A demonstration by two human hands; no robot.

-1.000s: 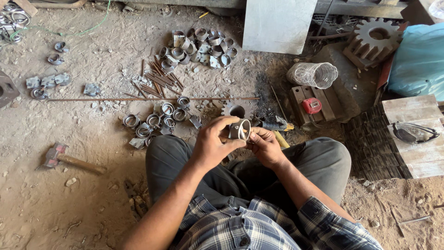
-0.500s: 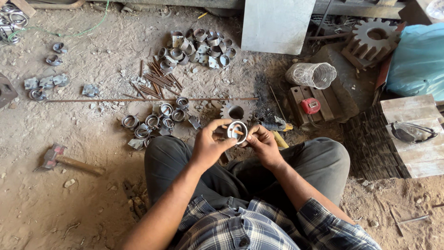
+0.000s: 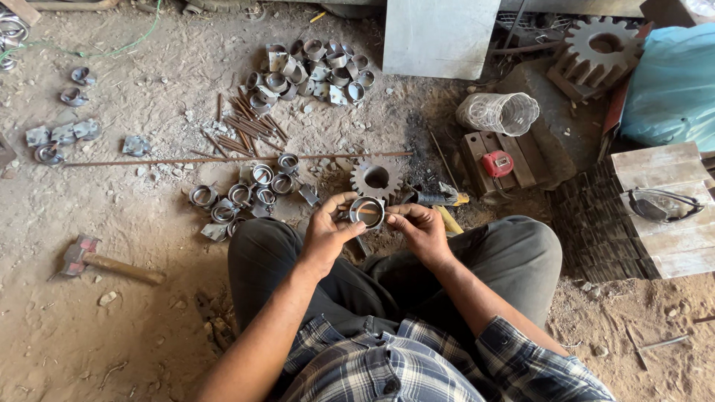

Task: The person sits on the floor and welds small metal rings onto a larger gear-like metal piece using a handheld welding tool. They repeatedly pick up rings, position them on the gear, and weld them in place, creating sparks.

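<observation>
I sit on a dirt floor and hold a short metal ring (image 3: 367, 211) in front of my knees. My left hand (image 3: 328, 232) grips the ring's left side, thumb across its near rim. My right hand (image 3: 419, 228) pinches a thin rusty rod (image 3: 370, 211) that passes across the ring's opening. Just beyond the ring a small toothed gear (image 3: 376, 178) lies flat on the ground.
Metal rings (image 3: 246, 195) lie in a cluster to the left, another pile (image 3: 316, 71) farther off, with short rods (image 3: 249, 126) and a long thin rod (image 3: 223, 158). A hammer (image 3: 104, 260) lies at left. A large gear (image 3: 599, 48), red tape measure (image 3: 497, 163) and goggles (image 3: 659, 205) sit right.
The ring has turned in my hands so its opening faces up, and both hands have shifted slightly lower. The rod now lies across the ring's opening.
</observation>
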